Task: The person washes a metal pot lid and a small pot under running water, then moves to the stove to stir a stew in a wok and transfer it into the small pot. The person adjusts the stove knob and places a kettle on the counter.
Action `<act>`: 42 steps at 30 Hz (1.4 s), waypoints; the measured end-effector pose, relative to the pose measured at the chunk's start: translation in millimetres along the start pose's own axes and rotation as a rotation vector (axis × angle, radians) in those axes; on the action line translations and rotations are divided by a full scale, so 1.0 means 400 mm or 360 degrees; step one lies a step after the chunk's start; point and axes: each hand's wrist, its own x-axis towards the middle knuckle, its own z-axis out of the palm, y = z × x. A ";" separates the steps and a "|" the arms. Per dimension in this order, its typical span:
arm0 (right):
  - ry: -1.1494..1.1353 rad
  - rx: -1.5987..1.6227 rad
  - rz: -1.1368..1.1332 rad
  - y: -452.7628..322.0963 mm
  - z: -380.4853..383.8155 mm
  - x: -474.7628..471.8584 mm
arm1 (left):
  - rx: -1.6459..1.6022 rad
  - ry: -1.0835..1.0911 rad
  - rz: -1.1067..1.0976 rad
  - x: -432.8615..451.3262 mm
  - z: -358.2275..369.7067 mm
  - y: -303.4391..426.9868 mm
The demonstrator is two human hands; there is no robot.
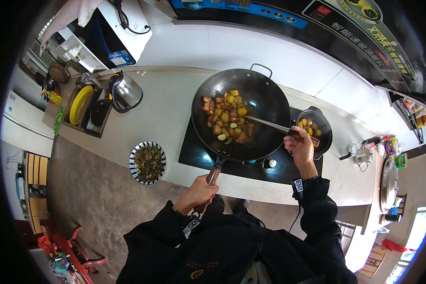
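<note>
My left hand point(202, 191) grips the wooden handle point(213, 175) of a large dark wok point(266, 99) on the black glass cooktop point(195, 152). In my right hand point(301, 147) is the wooden-ended handle of a metal cooking utensil point(266, 123), whose far end is hidden among the food. Browned meat chunks point(208, 105), yellow potato-like pieces point(241, 112), pale slices and bits of green lie in the wok, mostly left of its middle, with brown liquid beside them. Right of the wok, partly behind my right hand, a dark pot point(327, 133) holds more yellow pieces in liquid.
A striped bowl point(132, 167) of dark leafy food sits at the counter's front edge. Farther left are a steel kettle point(129, 92) and a sink point(100, 133) with a yellow basin point(81, 104). Glass jugs point(362, 158), bottles and a large metal lid point(388, 184) stand right. The range hood point(326, 39) hangs above.
</note>
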 end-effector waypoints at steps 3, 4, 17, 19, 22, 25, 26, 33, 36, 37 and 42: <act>0.0082 0.0070 -0.0029 0.005 -0.006 -0.026 | 0.0026 0.0012 -0.0010 -0.003 0.000 0.007; 0.0095 0.0072 -0.0037 -0.005 -0.010 -0.036 | 0.0041 0.0027 -0.0023 -0.005 0.003 0.008; 0.0166 -0.0034 -0.0167 -0.118 -0.053 -0.135 | 0.0142 0.0034 -0.0013 -0.002 0.008 0.006; 0.0178 -0.0044 -0.0163 -0.119 -0.055 -0.144 | 0.0151 0.0027 0.0015 -0.003 0.008 0.006; 0.0200 -0.0012 -0.0152 -0.116 -0.059 -0.156 | 0.0138 0.0001 0.0030 -0.005 0.005 0.006; 0.0221 0.0039 -0.0133 -0.122 -0.069 -0.168 | 0.0116 0.0010 0.0009 -0.006 0.003 0.005; 0.0225 0.0064 -0.0123 -0.128 -0.075 -0.173 | 0.0113 0.0011 -0.0001 -0.005 0.005 0.004; 0.0216 0.0212 -0.0191 -0.194 -0.155 -0.217 | 0.0136 0.0030 -0.0005 -0.003 0.015 0.014; 0.0292 0.0246 -0.0257 -0.229 -0.208 -0.248 | 0.0125 0.0085 -0.0051 -0.008 0.021 0.023; 0.0314 0.0251 -0.0282 -0.241 -0.227 -0.259 | 0.0109 0.0084 -0.0040 -0.010 0.022 0.025; 0.0507 0.0120 -0.0381 -0.295 -0.319 -0.312 | 0.0110 0.0082 -0.0048 -0.015 0.025 0.033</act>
